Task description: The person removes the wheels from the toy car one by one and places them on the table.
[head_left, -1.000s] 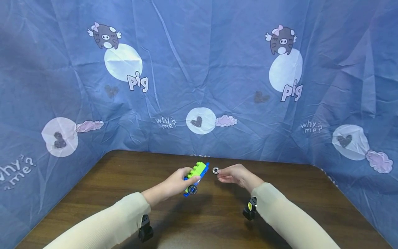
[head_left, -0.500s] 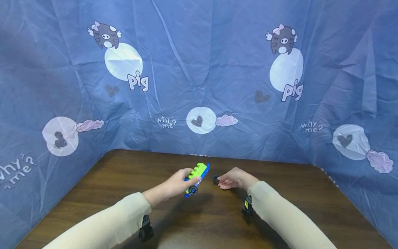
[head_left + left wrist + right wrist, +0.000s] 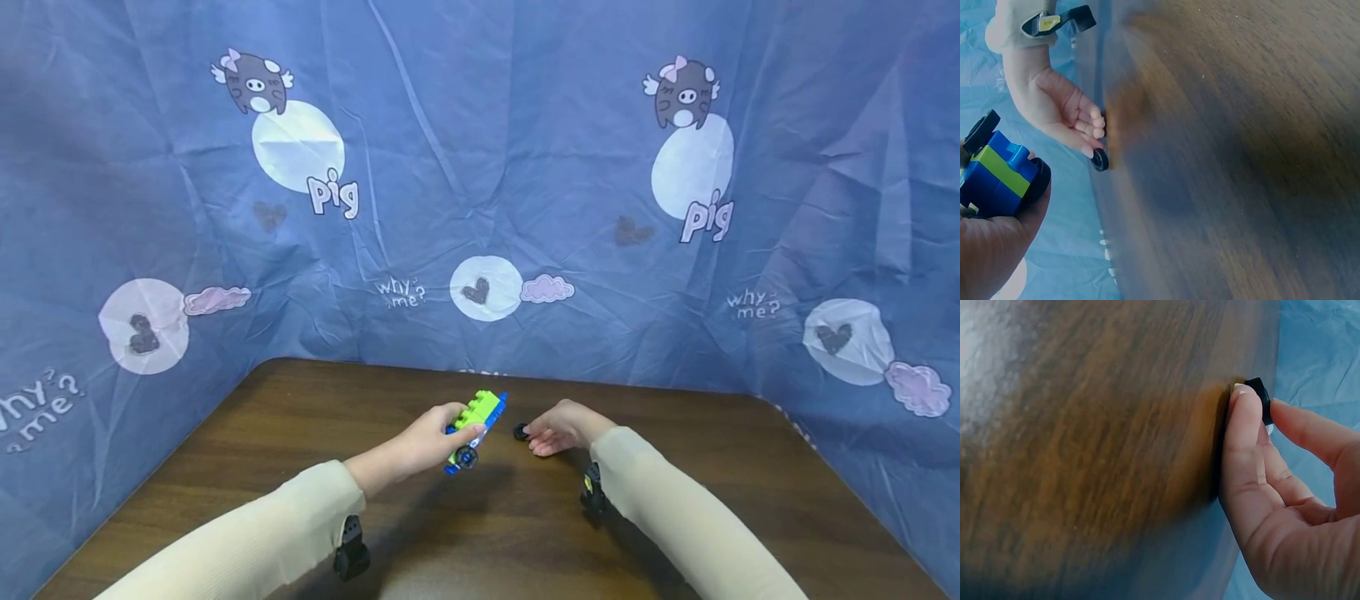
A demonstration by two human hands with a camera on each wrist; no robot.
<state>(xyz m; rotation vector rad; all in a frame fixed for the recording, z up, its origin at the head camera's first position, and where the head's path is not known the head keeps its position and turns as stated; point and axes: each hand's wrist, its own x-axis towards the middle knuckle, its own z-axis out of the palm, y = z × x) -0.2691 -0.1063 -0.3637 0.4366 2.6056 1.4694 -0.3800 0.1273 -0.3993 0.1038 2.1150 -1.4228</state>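
Observation:
My left hand (image 3: 420, 440) grips a toy brick car (image 3: 482, 408), lime green on top and blue below, tilted above the table. A black wheel (image 3: 467, 457) sits on the car's near side. In the left wrist view, the car (image 3: 1002, 174) shows its blue end with a green band and wheels on both sides. To the right of it, my right hand (image 3: 564, 428) pinches a loose black toy wheel (image 3: 521, 432) between thumb and fingertips, low over the tabletop. The right wrist view shows this wheel (image 3: 1261, 399) partly hidden behind the fingers.
The dark wooden table (image 3: 300, 450) carries both hands' shadows. A blue curtain (image 3: 510, 208) with pig, heart and cloud prints hangs around its back and sides. Black cameras are strapped at the left wrist (image 3: 351, 550) and right wrist (image 3: 592, 492).
My right hand has lowered toward the table with the loose wheel, which has turned from its pale hub side to its dark side. The left hand and car have barely moved.

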